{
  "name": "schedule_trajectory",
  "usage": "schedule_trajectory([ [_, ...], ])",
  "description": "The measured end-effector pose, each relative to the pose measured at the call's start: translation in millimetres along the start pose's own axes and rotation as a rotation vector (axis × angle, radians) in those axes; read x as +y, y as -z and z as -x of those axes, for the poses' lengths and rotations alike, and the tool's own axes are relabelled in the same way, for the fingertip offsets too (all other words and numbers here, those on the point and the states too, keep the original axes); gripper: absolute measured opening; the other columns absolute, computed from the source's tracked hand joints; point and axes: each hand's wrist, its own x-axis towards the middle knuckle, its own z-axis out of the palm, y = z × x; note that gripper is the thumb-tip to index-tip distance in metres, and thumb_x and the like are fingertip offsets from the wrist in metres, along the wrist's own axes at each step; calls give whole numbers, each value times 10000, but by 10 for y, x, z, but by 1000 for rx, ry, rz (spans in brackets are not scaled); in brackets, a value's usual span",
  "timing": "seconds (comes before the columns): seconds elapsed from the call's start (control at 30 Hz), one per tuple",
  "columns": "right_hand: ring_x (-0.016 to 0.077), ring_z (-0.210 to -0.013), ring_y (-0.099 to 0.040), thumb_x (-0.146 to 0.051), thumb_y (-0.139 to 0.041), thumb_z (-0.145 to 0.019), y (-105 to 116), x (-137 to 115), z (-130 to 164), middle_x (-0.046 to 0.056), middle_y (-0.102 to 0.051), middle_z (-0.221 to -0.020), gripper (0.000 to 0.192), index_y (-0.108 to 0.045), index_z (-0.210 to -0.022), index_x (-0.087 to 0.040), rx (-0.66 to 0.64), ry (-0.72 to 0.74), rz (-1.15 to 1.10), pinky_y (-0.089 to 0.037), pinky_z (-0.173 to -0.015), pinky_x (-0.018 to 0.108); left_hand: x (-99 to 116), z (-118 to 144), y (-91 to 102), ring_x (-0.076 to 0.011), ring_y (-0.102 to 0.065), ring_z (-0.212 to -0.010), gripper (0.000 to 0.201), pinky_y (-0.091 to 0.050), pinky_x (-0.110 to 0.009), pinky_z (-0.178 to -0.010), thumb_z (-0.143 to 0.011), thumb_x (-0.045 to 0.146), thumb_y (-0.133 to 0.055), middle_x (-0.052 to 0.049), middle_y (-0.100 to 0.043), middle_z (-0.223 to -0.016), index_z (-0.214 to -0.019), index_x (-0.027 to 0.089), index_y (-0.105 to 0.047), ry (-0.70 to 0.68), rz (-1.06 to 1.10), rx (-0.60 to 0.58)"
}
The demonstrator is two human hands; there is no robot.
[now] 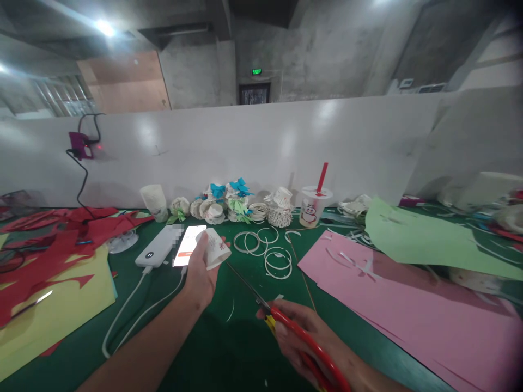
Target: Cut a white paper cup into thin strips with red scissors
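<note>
My left hand [201, 272] holds a small white paper cup [215, 249] on its side above the green table [220, 348]. My right hand [304, 337] grips red-handled scissors [281, 318]; their thin blades point up-left toward the cup and stop just short of it. A lit phone [187, 245] lies flat right behind the cup, next to a white power bank [157, 246] with a white cable [131, 310] running toward me.
Cut paper rings [267, 250] lie beyond the scissors. Paper-cup crafts [237, 204] and a drink cup with a red straw [314, 204] line the white partition. Pink sheet [408, 316] and green sheet [425, 239] cover the right, red and yellow paper [53, 272] the left.
</note>
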Motion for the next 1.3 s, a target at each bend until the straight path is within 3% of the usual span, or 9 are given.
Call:
schedule_trajectory([
  [0.57,22,-283,-329,-522,-605,-764,31,43,-15,-118,-417,-429,459,-539,-1035,-157,-31,62,-38,-288,-279,114,-20,139,-86,-226,-663,-851,265,-539,-347,-768,-764,294,-636,-102,-685,-881,-965,124,-607,16,-35,-62],
  [1.3,17,-253,-315,-563,-640,-705,-10,54,-24,-121,-421,-412,508,-543,-975,-144,3,96,-64,-279,-260,120,-50,186,-82,-222,-644,-881,346,-516,-340,-775,-748,368,-637,-95,-677,-942,-1008,140,-611,6,-61,-117],
])
